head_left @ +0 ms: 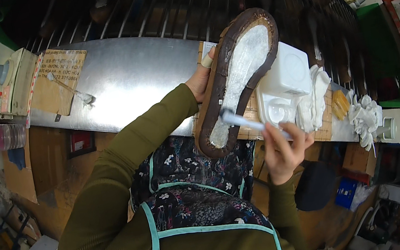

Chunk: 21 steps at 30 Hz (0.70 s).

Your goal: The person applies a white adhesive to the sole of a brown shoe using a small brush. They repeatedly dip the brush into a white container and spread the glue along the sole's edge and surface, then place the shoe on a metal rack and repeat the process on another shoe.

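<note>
A brown shoe [248, 58] is held bottom side up above the bench edge, its toe away from me and its heel close to my apron. A pale whitish layer covers the middle of its underside, with a dark brown margin around it. My left hand [198, 84] grips the shoe's left side; the shoe hides most of its fingers. In my right hand [286, 150] is a small brush [248, 121] with a white handle, pinched between thumb and fingers. The brush's dark tip is at the heel end of the underside.
A white plastic container [289, 72] stands behind a white tray [278, 111], beside white cloth [315, 97]. Further right lie a yellow block [340, 104] and crumpled white gloves [365, 116]. Cardboard [57, 84] and a white-tipped stick [84, 97] rest on the metal bench [133, 72]. Metal bars [174, 15] run behind.
</note>
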Motion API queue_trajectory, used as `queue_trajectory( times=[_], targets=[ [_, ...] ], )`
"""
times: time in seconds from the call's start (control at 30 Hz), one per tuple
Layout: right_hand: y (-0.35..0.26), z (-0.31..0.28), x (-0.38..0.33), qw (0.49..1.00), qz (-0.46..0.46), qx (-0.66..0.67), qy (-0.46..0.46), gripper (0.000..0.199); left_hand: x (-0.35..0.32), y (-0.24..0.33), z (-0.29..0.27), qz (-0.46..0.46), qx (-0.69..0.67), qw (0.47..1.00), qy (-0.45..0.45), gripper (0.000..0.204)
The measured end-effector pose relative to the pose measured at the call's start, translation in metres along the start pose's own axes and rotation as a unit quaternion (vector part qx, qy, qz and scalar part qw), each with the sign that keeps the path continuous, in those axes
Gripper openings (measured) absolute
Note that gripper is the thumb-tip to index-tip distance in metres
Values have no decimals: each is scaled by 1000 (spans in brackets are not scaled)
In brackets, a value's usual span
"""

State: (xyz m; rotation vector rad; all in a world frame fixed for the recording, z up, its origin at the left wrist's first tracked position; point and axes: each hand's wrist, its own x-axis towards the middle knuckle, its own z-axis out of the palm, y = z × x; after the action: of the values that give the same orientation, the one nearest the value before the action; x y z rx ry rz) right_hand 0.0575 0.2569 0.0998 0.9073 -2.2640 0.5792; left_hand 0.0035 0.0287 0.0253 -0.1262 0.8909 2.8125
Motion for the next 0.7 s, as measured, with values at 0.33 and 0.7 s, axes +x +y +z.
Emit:
queue_trajectory(
  times=[0.33, 0.7],
  targets=[
    [7, 17, 27, 989, 129, 28, 69, 22, 14, -1, -12, -28, 24, 999, -9, 99],
    [-17, -17, -27, 999, 44, 14, -7, 25, 8, -4, -12, -11, 32, 999, -8, 99]
  ],
)
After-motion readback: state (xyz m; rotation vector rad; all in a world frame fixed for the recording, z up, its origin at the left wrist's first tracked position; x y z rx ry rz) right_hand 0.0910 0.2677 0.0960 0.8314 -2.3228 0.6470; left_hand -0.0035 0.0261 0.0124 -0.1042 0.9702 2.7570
